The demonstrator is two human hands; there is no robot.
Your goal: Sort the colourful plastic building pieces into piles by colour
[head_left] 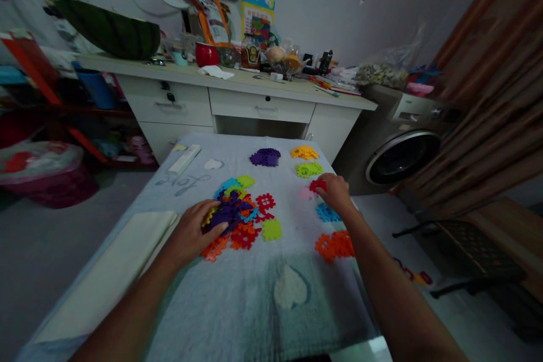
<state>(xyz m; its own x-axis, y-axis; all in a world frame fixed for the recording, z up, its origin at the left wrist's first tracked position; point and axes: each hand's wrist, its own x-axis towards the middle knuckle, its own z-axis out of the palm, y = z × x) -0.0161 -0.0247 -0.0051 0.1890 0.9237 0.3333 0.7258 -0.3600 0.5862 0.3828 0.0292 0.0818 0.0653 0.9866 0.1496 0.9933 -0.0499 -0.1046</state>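
A mixed heap of flat plastic interlocking tiles [241, 216] in several colours lies in the middle of a cloth-covered table [254, 300]. My left hand [195, 233] rests on the heap's left side, fingers curled over purple and orange tiles. My right hand [335, 191] is closed on a red tile [318, 185] above a pink one [306, 194]. Sorted piles lie around it: purple [265, 156], yellow-orange [304, 152], green [309, 169], blue [327, 213] and orange-red [335, 245].
A folded cream cloth [114, 271] lies along the table's left edge, and a white remote-like bar [184, 159] at the far left. Behind stand a cluttered white desk [237, 96], a washing machine [403, 147] on the right, and a dark chair [475, 249].
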